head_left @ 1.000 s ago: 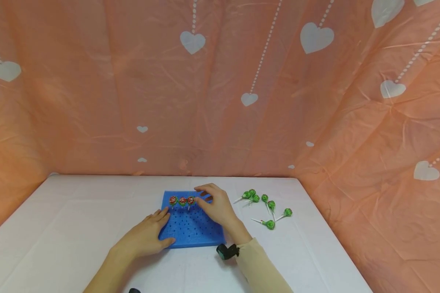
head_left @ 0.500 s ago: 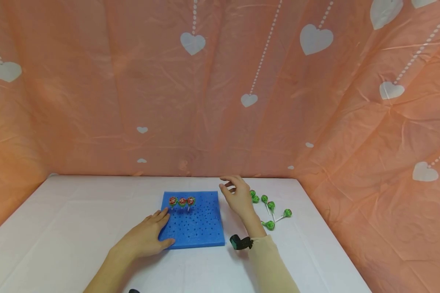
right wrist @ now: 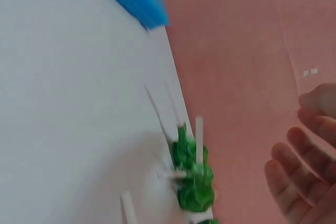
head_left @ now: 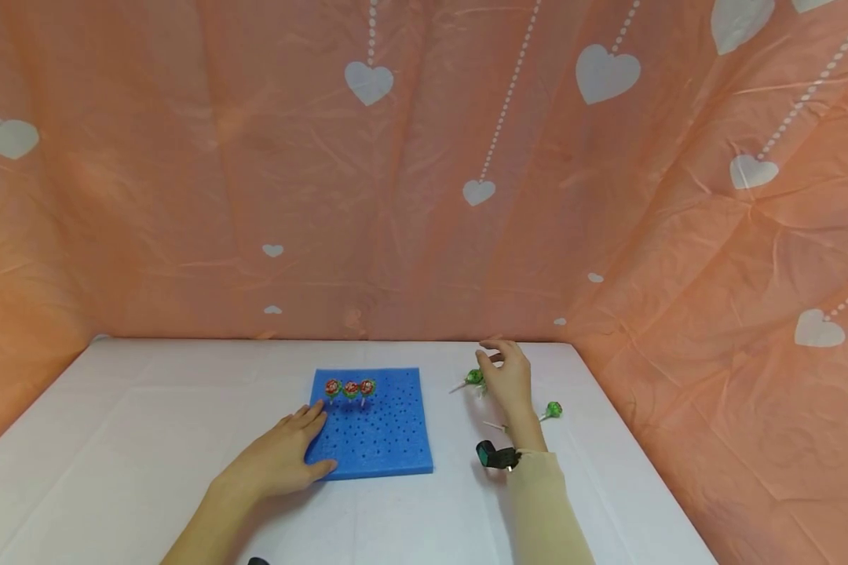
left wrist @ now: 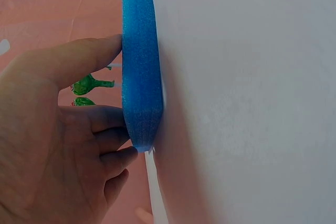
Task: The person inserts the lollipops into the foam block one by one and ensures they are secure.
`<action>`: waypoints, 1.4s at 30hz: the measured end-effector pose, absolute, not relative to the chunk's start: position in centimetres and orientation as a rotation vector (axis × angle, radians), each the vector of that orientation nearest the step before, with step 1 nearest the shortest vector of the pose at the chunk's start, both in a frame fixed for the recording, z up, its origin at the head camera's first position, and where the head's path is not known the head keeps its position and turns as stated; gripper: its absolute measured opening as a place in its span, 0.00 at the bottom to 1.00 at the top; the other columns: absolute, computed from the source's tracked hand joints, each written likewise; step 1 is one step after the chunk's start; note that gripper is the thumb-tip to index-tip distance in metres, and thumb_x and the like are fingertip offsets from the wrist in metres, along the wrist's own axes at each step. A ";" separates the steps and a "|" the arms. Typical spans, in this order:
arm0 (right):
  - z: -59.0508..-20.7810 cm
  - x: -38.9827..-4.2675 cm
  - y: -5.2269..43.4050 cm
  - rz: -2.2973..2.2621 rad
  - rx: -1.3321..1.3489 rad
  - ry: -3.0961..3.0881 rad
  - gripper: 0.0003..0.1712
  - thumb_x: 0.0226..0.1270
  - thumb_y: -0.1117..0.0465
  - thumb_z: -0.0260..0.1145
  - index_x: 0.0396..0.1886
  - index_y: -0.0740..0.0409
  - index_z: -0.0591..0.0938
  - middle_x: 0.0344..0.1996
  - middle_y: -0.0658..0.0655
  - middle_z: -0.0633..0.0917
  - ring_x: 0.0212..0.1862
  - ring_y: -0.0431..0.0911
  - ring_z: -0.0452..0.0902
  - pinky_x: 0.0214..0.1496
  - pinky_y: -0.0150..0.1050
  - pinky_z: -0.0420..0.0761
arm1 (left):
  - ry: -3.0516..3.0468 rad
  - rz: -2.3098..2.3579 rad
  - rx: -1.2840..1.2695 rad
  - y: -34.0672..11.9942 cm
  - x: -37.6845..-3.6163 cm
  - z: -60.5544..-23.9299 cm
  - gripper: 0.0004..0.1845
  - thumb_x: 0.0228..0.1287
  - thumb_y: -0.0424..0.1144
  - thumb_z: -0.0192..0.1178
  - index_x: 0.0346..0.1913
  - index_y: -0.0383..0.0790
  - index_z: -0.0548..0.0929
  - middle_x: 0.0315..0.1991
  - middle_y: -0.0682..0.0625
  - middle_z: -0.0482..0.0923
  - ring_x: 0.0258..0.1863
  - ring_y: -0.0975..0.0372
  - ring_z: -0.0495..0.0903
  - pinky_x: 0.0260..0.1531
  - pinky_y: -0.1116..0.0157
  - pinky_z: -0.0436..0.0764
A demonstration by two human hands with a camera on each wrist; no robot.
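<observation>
A blue foam block [head_left: 389, 447] dotted with small holes lies flat on the table. Three lollipops [head_left: 351, 389] with red and green wrappers stand in a row near its far left corner, sticks down in it. My left hand [head_left: 275, 455] rests on the block's left edge; in the left wrist view its thumb and fingertips touch the foam's top. To the right, my right hand [head_left: 510, 383] hovers over loose green lollipops [head_left: 474, 377] with fingers loosely bent and nothing between them. It hides several of these. In the right wrist view, green lollipops [right wrist: 195, 192] lie beside the hand.
One lollipop [head_left: 553, 410] lies right of the right forearm, and a white stick [head_left: 495, 426] shows left of it. A white cloth [head_left: 148, 439] covers the table. An orange curtain [head_left: 424, 259] with white hearts hangs behind and at the sides.
My right hand has moved right, from beside the standing lollipops, off the foam block and over the loose ones. The left hand and the block have stayed put.
</observation>
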State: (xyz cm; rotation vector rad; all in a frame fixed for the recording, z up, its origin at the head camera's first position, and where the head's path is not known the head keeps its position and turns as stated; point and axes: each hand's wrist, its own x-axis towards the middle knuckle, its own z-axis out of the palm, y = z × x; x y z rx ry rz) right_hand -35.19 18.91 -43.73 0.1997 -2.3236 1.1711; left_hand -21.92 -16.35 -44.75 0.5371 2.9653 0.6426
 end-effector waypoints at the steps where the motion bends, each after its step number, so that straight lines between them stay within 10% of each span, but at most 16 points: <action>1: -43.8 -35.2 19.2 1.172 0.169 -2.336 0.13 0.68 0.64 0.71 0.50 0.63 0.89 0.49 0.62 0.86 0.43 0.57 0.86 0.42 0.45 0.86 | 2.965 0.643 0.537 -16.4 -21.9 -44.8 0.45 0.65 0.56 0.69 0.72 0.23 0.71 0.78 0.31 0.60 0.76 0.34 0.60 0.74 0.38 0.63; 42: -45.3 -35.3 21.4 1.022 -0.145 -2.834 0.18 0.71 0.63 0.67 0.57 0.66 0.87 0.51 0.66 0.88 0.58 0.62 0.82 0.61 0.58 0.81 | 2.960 0.651 0.536 -16.5 -22.0 -44.8 0.45 0.65 0.56 0.69 0.72 0.23 0.71 0.78 0.30 0.60 0.76 0.34 0.59 0.74 0.38 0.62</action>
